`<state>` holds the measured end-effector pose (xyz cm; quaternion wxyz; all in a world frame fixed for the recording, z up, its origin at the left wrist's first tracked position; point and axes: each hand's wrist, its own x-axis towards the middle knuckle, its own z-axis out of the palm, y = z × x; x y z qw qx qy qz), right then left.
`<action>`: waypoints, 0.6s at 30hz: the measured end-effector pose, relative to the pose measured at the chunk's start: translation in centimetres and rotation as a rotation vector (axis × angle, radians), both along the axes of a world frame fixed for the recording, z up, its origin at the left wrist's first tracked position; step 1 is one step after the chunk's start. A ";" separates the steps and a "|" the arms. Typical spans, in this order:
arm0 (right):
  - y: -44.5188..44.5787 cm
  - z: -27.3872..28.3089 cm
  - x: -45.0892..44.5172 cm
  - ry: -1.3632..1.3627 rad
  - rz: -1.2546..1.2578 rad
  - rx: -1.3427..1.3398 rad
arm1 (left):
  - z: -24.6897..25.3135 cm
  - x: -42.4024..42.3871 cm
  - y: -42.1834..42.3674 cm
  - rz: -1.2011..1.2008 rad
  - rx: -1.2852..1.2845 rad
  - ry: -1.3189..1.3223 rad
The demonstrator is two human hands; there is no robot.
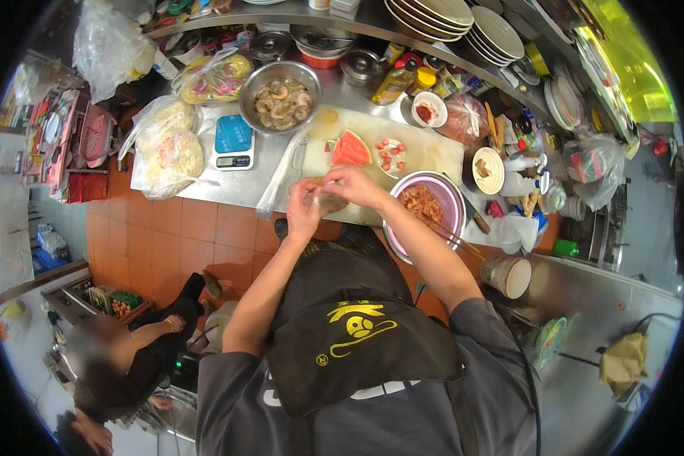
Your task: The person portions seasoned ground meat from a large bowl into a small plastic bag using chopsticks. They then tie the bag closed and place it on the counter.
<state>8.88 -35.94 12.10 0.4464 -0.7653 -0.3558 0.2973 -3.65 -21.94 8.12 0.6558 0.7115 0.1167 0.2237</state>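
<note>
In front of my apron, at the near edge of the white cutting board [444, 142], my left hand [304, 208] and my right hand [354, 185] meet with fingers pinched together. Both hold the top of a clear plastic bag [332, 203], whose brownish contents I cannot make out. Just beyond them lie cut pieces of watermelon [350, 149]. A small clear plastic bag [391, 157] with several small reddish pieces is flat on the board. Right of my right hand, a purple-lined bowl [459, 214] contains sliced raw meat [419, 204] and chopsticks [456, 238].
A steel bowl of peeled shrimp [282, 104] stands behind a digital kitchen scale [233, 154]. Bagged noodles [171, 157] lie at left. A knife [477, 219] rests right of the purple-lined bowl. Bottles and bowls crowd the back and right. Another person [119, 359] is at lower left.
</note>
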 end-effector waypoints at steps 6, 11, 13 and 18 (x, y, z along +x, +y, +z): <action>-0.4 -0.3 -1.1 -0.308 -0.186 -0.330 | 0.9 -0.5 3.0 0.170 0.501 0.101; -2.3 -3.6 -1.0 -0.469 -0.115 -0.668 | -2.4 -2.9 5.1 0.207 0.399 0.333; -1.8 -3.5 -1.1 -0.495 -0.158 -0.717 | -3.8 -3.6 6.1 0.175 0.461 0.385; -2.7 -5.7 -0.7 -0.422 -0.323 -0.824 | -5.3 -4.9 6.9 0.178 0.461 0.478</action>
